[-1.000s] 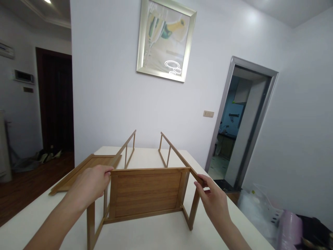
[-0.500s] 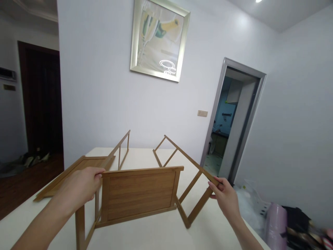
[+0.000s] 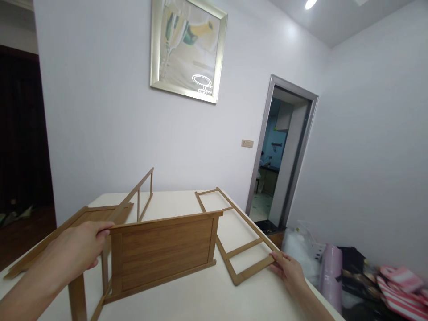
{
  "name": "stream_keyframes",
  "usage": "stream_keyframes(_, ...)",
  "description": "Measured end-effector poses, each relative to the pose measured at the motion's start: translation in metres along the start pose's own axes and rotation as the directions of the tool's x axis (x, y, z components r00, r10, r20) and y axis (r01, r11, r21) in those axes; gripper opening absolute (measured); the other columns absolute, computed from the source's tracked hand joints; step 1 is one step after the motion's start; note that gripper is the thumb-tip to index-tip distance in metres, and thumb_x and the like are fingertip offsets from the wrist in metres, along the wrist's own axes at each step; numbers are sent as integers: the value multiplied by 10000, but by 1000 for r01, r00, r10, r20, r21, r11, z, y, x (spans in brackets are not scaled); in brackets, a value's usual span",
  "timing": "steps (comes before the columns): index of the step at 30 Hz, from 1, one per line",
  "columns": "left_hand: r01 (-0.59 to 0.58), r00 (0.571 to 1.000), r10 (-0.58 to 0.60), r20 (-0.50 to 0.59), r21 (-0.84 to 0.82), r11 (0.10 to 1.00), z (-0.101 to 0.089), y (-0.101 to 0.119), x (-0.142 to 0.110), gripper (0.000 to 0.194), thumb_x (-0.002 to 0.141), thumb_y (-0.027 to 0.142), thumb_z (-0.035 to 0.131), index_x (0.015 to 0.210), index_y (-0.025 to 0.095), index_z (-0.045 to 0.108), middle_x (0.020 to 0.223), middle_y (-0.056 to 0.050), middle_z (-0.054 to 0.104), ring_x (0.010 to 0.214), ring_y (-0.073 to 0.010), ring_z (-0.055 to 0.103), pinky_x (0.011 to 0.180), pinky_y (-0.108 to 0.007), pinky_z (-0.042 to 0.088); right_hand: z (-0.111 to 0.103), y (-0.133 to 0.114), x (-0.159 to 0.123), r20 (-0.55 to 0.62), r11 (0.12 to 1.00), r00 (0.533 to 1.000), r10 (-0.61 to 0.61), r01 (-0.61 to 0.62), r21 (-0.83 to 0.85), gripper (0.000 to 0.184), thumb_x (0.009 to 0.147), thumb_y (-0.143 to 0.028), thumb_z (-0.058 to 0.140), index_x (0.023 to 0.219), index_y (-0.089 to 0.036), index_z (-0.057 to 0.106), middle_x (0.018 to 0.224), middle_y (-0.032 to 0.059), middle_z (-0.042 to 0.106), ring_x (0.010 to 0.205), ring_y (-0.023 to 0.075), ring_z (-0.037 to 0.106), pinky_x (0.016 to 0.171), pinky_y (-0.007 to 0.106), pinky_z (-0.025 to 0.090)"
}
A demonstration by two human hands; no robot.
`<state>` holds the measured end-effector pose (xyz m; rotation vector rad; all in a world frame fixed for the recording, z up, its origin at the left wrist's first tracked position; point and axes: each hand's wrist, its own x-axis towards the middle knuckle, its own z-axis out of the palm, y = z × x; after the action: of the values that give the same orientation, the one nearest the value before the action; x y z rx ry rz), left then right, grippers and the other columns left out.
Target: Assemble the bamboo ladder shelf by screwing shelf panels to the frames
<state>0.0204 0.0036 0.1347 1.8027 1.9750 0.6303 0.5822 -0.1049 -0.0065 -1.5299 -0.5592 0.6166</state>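
My left hand (image 3: 78,252) is closed on the top left corner of an upright bamboo shelf panel (image 3: 163,249) where it meets the standing left side frame (image 3: 133,196). My right hand (image 3: 289,269) rests at the near right corner of the right side frame (image 3: 234,229), fingers pinching its rail. That ladder-like frame lies flat on the white table (image 3: 207,294), apart from the panel's right end.
A second bamboo panel (image 3: 67,225) lies flat at the table's left. The table's right edge runs close to my right hand. Bags and a pink roll (image 3: 329,276) sit on the floor at right. An open doorway (image 3: 279,156) lies beyond.
The right side frame has swung outward from upright and come down flat on the table, my right hand going down with it. My view has turned to the right.
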Motion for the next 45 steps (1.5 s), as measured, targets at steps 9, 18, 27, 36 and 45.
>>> stream_keyframes(9, -2, 1000, 2, -8, 20, 1000, -3, 9, -10, 485, 834, 336, 416, 1254, 184, 603, 678, -16, 736, 496, -200, 683, 502, -261, 482, -22, -6, 21, -44, 804, 999, -28, -4, -594, 258, 706, -414, 609, 560, -200, 598, 412, 47, 520, 440, 240, 594, 449, 317, 426)
stream_keyframes(18, -27, 999, 28, -15, 66, 997, -3, 8, -8, 476, 848, 349, 421, 1245, 173, 615, 586, 11, 705, 486, -204, 676, 519, -267, 468, -13, -5, 29, 1, 496, 984, -180, 92, -863, 208, 753, -325, 539, 638, -184, 640, 742, 160, 698, 849, 350, 685, 725, 395, 475)
stream_keyframes(27, -25, 1000, 26, -14, 64, 998, -4, 13, -14, 468, 850, 327, 395, 1240, 180, 607, 588, 2, 708, 501, -202, 678, 538, -272, 466, -3, -8, 15, 40, 309, 960, -279, 129, -942, 266, 845, -287, 446, 818, -132, 660, 952, 211, 645, 908, 365, 666, 757, 457, 485)
stream_keyframes(36, -18, 999, 19, -29, 38, 999, -10, 26, -23, 459, 843, 288, 409, 1209, 160, 655, 654, -37, 727, 487, -185, 679, 496, -256, 480, 99, -11, -40, 455, 737, 790, -411, 581, -344, 407, 763, -418, 647, 1106, -201, 656, 1072, 95, 681, 968, 263, 651, 834, 407, 536)
stream_keyframes(45, -61, 996, 60, -73, -18, 998, -9, 25, -27, 451, 852, 353, 437, 1189, 158, 666, 700, -31, 733, 480, -192, 670, 547, -269, 500, 182, -19, -91, 775, 958, 573, -268, 74, 276, 496, 670, -412, 829, 1093, -187, 702, 1131, 101, 719, 1128, 330, 625, 1033, 526, 441)
